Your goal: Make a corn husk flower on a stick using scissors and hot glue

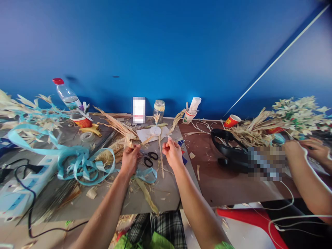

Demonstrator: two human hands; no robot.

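Above the table's near part, my left hand (131, 158) is closed round a piece of pale dried husk (130, 141) that sticks up past the fingers. Level with it on the other side, my right hand (172, 153) is pinched; a tiny whitish bit shows at its fingertips, too small to name. Between the hands lie scissors (150, 159) with black handles and a thin straw stick (161, 157). Just beyond, a small husk flower (156, 119) rises from a round white object (155, 131) on white paper (141, 135).
Blue ribbon (75, 162) tangles at left beside a power strip (28, 186). A dried husk strip (146, 197) lies near the front edge. Behind stand a glass jar (159, 109) and paper cup (188, 117). At right, a co-worker's hands (295, 150) are near a black headset (228, 148).
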